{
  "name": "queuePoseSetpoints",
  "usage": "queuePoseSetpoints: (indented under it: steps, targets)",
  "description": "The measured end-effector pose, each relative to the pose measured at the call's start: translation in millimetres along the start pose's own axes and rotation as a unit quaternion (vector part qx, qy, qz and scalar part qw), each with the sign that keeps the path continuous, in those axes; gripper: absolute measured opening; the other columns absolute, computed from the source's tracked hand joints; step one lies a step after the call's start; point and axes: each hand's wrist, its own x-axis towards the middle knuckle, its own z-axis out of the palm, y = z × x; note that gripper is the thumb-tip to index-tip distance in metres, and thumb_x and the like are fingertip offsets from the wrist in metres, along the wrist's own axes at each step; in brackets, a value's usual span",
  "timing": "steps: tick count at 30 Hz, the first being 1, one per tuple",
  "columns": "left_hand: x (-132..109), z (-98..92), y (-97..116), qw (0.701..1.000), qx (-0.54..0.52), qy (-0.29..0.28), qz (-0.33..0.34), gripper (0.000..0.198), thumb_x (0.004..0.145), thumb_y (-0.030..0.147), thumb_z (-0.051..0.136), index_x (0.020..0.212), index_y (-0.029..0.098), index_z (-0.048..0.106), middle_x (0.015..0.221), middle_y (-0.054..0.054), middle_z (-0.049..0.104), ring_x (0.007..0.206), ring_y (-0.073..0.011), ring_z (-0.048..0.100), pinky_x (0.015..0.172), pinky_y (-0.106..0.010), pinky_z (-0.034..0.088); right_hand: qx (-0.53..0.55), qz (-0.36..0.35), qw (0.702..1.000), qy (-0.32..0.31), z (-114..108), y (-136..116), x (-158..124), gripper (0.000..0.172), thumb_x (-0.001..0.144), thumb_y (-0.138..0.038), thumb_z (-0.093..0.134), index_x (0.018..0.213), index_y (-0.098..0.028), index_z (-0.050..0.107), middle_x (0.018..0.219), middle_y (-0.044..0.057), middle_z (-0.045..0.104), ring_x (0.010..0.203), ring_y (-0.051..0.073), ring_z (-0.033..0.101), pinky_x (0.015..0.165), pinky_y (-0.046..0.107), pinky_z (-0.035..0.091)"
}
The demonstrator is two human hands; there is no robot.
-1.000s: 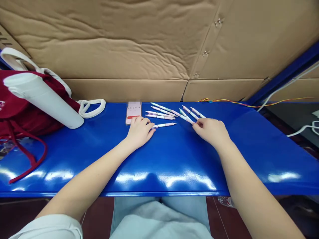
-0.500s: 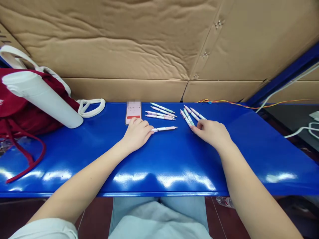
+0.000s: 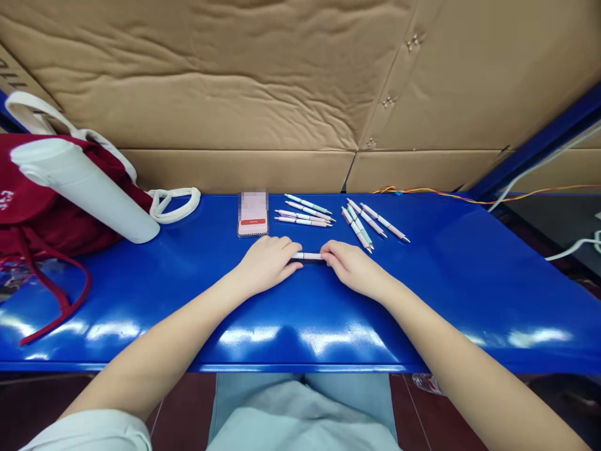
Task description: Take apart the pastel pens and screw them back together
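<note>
A white and pink pen (image 3: 310,255) lies crosswise between my two hands, just over the blue tabletop. My left hand (image 3: 270,263) is closed around its left end. The fingertips of my right hand (image 3: 350,263) pinch the other end, covering its tip. Behind my left hand, several pastel pens (image 3: 305,217) lie side by side, pink and green among them. Another group of pens (image 3: 359,228) lies slanted beyond my right hand, fanned out with their tips toward the lower right.
A phone (image 3: 253,220) lies behind my left hand. On the left stand a dark red bag (image 3: 61,213) and a leaning white cylinder (image 3: 89,191). Cardboard (image 3: 263,94) walls the back of the blue table (image 3: 291,326). Coloured wires (image 3: 422,193) run along the rear right.
My right hand has left the slanted pens and moved left to grip the pen's right end. My left hand, with the pen, has come slightly nearer and to the right.
</note>
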Motion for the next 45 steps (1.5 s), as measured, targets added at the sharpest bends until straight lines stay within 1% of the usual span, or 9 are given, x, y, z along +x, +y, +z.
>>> queuePoseSetpoints:
  steps: [4,12,19,23,26,30,35,41,45]
  targets:
    - [-0.7,2.3,7.8,1.0,-0.001,0.0,0.013,0.027,0.097,0.035,0.035,0.103,0.02,0.058,0.091,-0.004,0.06,0.08,-0.0168,0.059,0.064,-0.026,0.043,0.007,-0.034,0.999,-0.017,2.8,-6.2,-1.5,0.025,0.095,-0.028,0.034,0.09,-0.019,0.057,0.085,0.006,0.063,0.077,0.018,0.058,0.071,0.03,0.044]
    - [-5.8,2.7,4.0,0.997,-0.022,0.037,0.057,0.031,0.097,0.032,0.035,0.099,0.017,0.061,0.092,-0.006,0.063,0.087,-0.0171,0.06,0.076,-0.027,0.049,-0.018,-0.089,0.995,-0.045,-1.2,-4.0,-3.0,0.029,0.095,-0.028,0.035,0.089,-0.017,0.062,0.085,0.008,0.064,0.079,0.019,0.058,0.074,0.032,0.045]
    - [-5.6,1.6,5.8,0.996,-0.057,0.046,0.049,0.031,0.097,0.032,0.037,0.103,0.015,0.061,0.094,-0.007,0.065,0.087,-0.0173,0.061,0.079,-0.029,0.051,-0.059,-0.121,0.991,0.018,3.5,-4.4,-2.0,0.026,0.094,-0.022,0.038,0.086,-0.015,0.062,0.078,0.009,0.06,0.075,0.02,0.054,0.072,0.032,0.043]
    - [-4.4,-2.1,6.5,0.996,-0.072,0.045,0.036,0.029,0.096,0.032,0.038,0.101,0.015,0.062,0.093,-0.007,0.063,0.085,-0.0168,0.06,0.077,-0.029,0.051,-0.078,-0.108,0.99,0.045,-1.4,-6.8,-3.0,0.016,0.091,-0.024,0.046,0.09,-0.016,0.06,0.087,0.009,0.06,0.08,0.021,0.053,0.073,0.034,0.041]
    - [-4.3,-1.6,4.9,0.995,-0.075,0.047,0.036,0.029,0.096,0.031,0.039,0.102,0.016,0.063,0.092,-0.007,0.06,0.083,-0.0168,0.059,0.075,-0.029,0.051,-0.053,-0.084,0.995,0.028,-5.0,-6.7,-3.5,0.02,0.091,-0.032,0.047,0.098,-0.018,0.06,0.095,0.009,0.06,0.087,0.021,0.054,0.077,0.034,0.041]
    - [-4.1,2.2,1.7,0.994,-0.084,0.056,0.037,0.028,0.095,0.027,0.039,0.112,0.015,0.058,0.098,-0.009,0.06,0.088,-0.0182,0.057,0.079,-0.032,0.05,-0.057,-0.066,0.996,-0.013,-3.1,-2.2,-1.7,0.029,0.096,-0.027,0.035,0.09,-0.018,0.061,0.085,0.007,0.06,0.081,0.019,0.054,0.078,0.034,0.04]
    - [-2.8,2.0,1.2,0.993,-0.11,0.046,0.02,0.02,0.094,0.027,0.043,0.099,0.015,0.058,0.094,-0.007,0.061,0.086,-0.0174,0.057,0.078,-0.03,0.049,-0.041,-0.067,0.996,0.03,-2.4,-2.2,-0.8,0.012,0.088,-0.025,0.05,0.088,-0.017,0.059,0.085,0.006,0.059,0.079,0.019,0.052,0.074,0.032,0.039]
    - [-4.0,0.4,0.9,0.996,-0.066,0.051,0.027,0.026,0.096,0.031,0.039,0.098,0.016,0.06,0.094,-0.007,0.062,0.086,-0.0171,0.059,0.076,-0.029,0.049,-0.057,-0.063,0.996,0.004,-2.3,-4.4,-0.6,0.025,0.094,-0.027,0.039,0.085,-0.018,0.061,0.083,0.006,0.059,0.079,0.019,0.053,0.076,0.034,0.038]
    - [-4.0,-1.2,1.7,0.997,-0.045,0.05,0.023,0.03,0.097,0.033,0.036,0.099,0.017,0.061,0.093,-0.006,0.063,0.084,-0.0163,0.06,0.074,-0.028,0.048,-0.025,-0.06,0.997,0.039,-1.2,-5.8,-1.0,0.01,0.088,-0.027,0.052,0.087,-0.018,0.057,0.085,0.006,0.058,0.08,0.02,0.053,0.073,0.033,0.04]
